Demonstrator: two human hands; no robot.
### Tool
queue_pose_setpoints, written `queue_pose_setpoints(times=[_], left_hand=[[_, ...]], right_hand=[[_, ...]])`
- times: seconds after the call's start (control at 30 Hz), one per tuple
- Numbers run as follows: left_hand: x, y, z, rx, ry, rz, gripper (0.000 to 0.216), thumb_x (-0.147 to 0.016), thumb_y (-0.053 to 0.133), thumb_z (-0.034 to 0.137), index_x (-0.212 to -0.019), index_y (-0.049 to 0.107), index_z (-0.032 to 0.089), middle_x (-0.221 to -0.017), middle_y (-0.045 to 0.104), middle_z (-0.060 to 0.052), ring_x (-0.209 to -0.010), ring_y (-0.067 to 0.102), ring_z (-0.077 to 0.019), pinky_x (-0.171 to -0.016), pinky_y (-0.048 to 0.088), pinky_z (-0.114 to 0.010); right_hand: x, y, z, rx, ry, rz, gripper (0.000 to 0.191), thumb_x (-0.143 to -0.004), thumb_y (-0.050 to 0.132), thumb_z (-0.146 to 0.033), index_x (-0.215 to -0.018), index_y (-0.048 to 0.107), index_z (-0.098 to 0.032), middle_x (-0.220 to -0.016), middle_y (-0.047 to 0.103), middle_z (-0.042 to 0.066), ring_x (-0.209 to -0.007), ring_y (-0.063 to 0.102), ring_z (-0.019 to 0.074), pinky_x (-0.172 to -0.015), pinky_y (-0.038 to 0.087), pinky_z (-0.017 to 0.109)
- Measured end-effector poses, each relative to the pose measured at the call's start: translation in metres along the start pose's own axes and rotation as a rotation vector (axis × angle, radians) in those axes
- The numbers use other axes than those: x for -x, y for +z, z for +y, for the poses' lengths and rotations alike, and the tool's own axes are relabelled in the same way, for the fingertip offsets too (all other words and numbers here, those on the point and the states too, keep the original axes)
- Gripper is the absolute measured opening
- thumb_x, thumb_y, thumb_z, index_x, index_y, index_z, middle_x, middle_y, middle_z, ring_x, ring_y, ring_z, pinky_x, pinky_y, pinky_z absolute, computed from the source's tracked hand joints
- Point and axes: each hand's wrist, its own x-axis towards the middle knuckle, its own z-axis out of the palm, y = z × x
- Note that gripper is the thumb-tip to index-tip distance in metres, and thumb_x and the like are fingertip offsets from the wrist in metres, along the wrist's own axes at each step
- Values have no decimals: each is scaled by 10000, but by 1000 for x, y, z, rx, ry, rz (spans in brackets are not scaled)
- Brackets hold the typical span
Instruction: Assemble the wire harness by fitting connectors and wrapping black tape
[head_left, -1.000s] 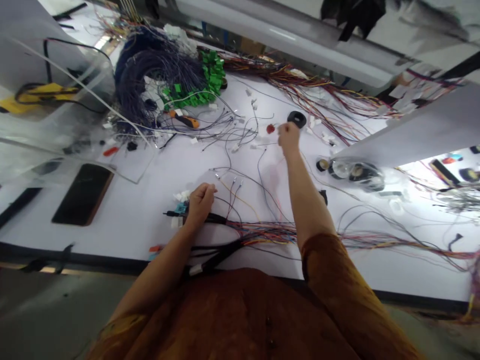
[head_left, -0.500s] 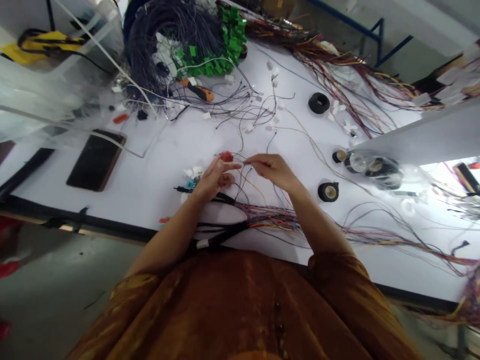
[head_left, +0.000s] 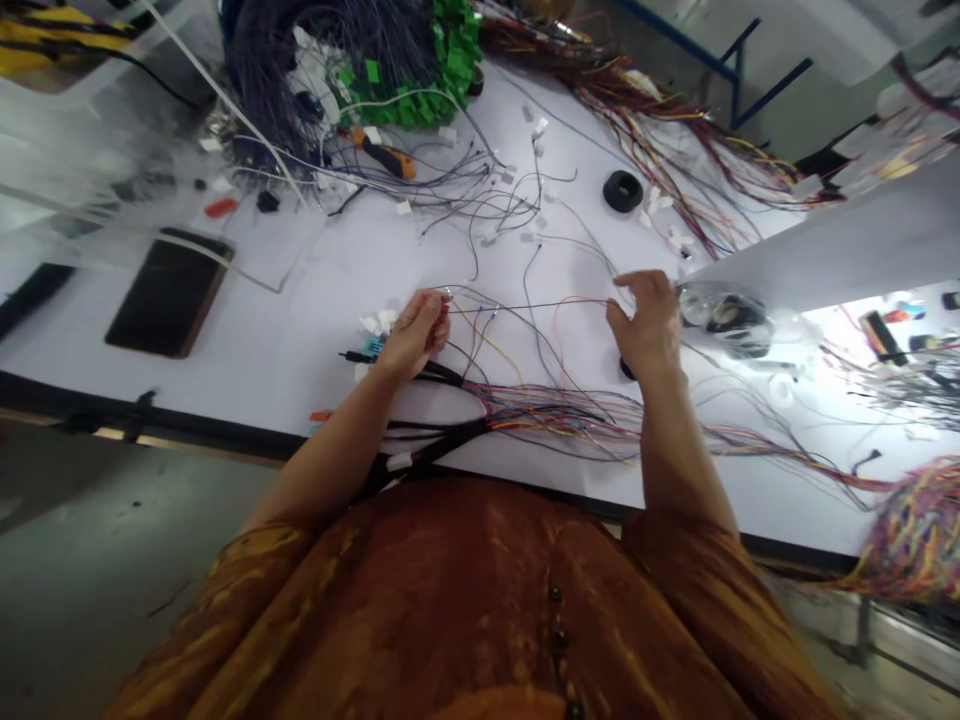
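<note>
My left hand is closed around a red connector, most of it hidden by the fingers. Thin wires come out of it to the right. One dark wire runs nearly straight across to my right hand, whose thumb meets it while the index finger sticks out apart. Below my hands lies a wire harness with black-sleeved branches. Beside my left wrist are a light-blue connector and several white ones. A black tape roll is partly covered by my right hand.
A phone lies at the left. Farther back are a bundle of dark wires with green connectors, an orange-and-black tool and another black tape roll. A white panel juts in from the right. The table's dark edge runs along the front.
My right hand has moved away to the right from beside my left hand, and a dark wire now stretches between them. My left fingers have curled in around the red connector.
</note>
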Motion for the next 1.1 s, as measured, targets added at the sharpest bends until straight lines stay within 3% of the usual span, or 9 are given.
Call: queue_pose_setpoints(times=[0.13,0.2,0.33,0.5,0.63,0.73,0.87,0.97,1.1], left_hand=[[-2,-2,6,53,-70,40,387,-945,630,542,-808,620,180,-496,379,72,-398,369,-49,-392,255,-161],[-3,-1,9,61,-118,66,500,-957,565,614,-724,599,173,-448,299,81,-351,298,-41,-365,218,-167],[0,1,15,55,-177,62,626,-949,480,710,-645,573,171,-400,204,86,-315,228,-45,-331,179,-173],[7,-3,19,-40,-226,-5,643,-982,424,682,-663,619,159,-407,216,77,-317,235,-49,-331,196,-161],[6,-5,18,-91,-212,13,632,-979,434,673,-657,627,164,-418,218,71,-318,231,-48,-326,199,-163],[4,-5,19,-73,-203,27,605,-984,448,647,-653,616,169,-419,200,74,-316,225,-47,-326,196,-162],[4,-4,21,-59,-188,20,564,-1001,451,588,-666,622,167,-417,210,74,-326,226,-47,-336,210,-157],[5,-4,21,-57,-180,6,557,-1021,419,548,-668,621,168,-409,210,72,-332,220,-52,-340,210,-156],[7,-4,19,-84,-153,0,552,-1026,410,544,-676,616,170,-409,209,72,-336,234,-60,-351,235,-167]], right_hand=[[54,-6,-4,-352,26,-701,326,-868,642,-476,-975,755,-190,-872,698,75,-744,630,192,-721,529,361],[71,-9,-12,-437,16,-875,399,-816,717,-531,-1045,763,-208,-965,711,76,-833,658,202,-784,551,371],[79,1,-34,-700,65,-582,502,-872,682,-539,-1278,670,-246,-1308,648,101,-1137,656,233,-1017,520,414],[46,51,-51,-1139,157,-584,470,-943,557,-575,-1289,592,-259,-1436,589,117,-1222,650,229,-1028,531,421],[8,66,-53,-1037,146,-151,421,-994,412,-542,-1255,571,-253,-1474,541,121,-1311,571,199,-969,533,359],[6,62,-66,-904,110,-350,294,-939,542,-417,-1063,675,-186,-1111,713,112,-979,679,172,-781,524,277],[31,73,-96,-509,62,-665,260,-903,593,-327,-795,723,-129,-643,636,31,-636,573,133,-621,399,259],[43,93,-117,-351,1,-603,331,-939,564,-348,-778,741,-119,-691,662,44,-696,574,146,-664,380,272],[47,109,-136,-383,-184,-551,307,-957,502,-213,-1123,753,-155,-1000,732,71,-909,640,170,-828,443,267]])
